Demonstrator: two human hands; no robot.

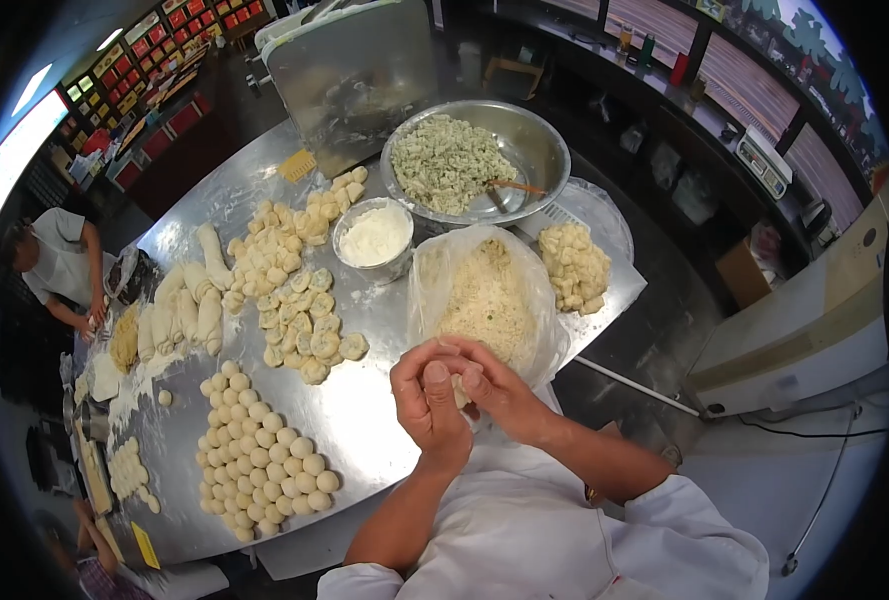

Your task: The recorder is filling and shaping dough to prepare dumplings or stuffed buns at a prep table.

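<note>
My left hand [431, 401] and my right hand [501, 390] are cupped together around a small piece of pale dough [459, 391], mostly hidden by the fingers. Just beyond them lies a clear plastic bag [429, 292] with crumbly yellowish filling [489, 300]. To its right is a heap of dough lumps [576, 266]. Left of the bag stand a bowl of white flour [375, 236] and flattened dough pieces with green filling [324, 343]. Rows of round dough balls [264, 457] cover the near left of the metal table [373, 442].
A large steel basin [553, 169] holds green-flecked filling and a utensil with an orange handle. Dough rolls [208, 319] and loose dough lumps [268, 247] lie farther left. One person [62, 259] works at the table's far left; another person [99, 547] is at lower left.
</note>
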